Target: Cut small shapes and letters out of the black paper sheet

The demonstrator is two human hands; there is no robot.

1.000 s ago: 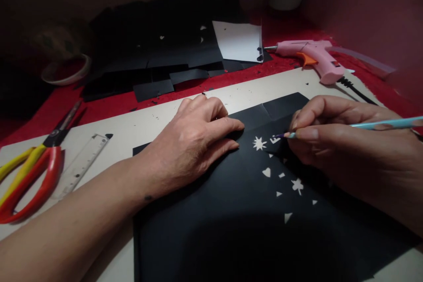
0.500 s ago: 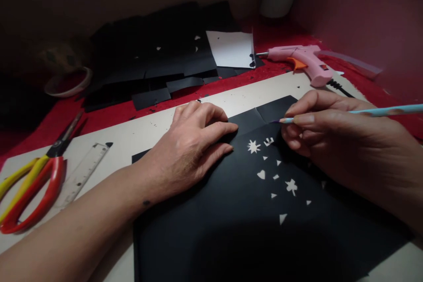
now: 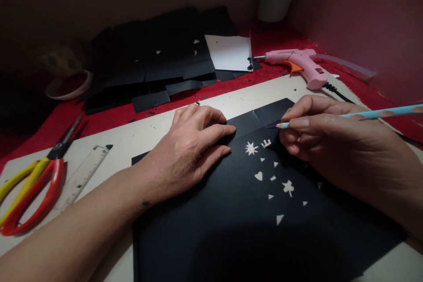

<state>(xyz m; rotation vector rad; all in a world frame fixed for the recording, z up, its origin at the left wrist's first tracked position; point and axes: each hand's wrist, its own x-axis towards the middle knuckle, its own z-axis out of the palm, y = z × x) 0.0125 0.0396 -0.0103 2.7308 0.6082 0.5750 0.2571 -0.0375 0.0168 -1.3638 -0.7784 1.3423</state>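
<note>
Red cloth covers the surface [image 3: 109, 112], with a pale board carrying a black paper sheet [image 3: 231, 229]. My left hand [image 3: 188, 150] lies flat, fingers loosely spread, pressing the sheet. My right hand [image 3: 330, 145] pinches a light-blue pencil [image 3: 363, 113] between thumb and fingers; its long axis runs nearly level, tip pointing left toward the sheet's far edge, above small cut-out shapes [image 3: 251, 148].

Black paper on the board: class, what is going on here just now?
A person presses the left hand flat on a black paper sheet that has small star, heart and triangle cut-outs. The right hand holds a blue pencil-like tool, tip just above the cut-outs. Scissors, a ruler and a pink glue gun lie untouched nearby.
</note>
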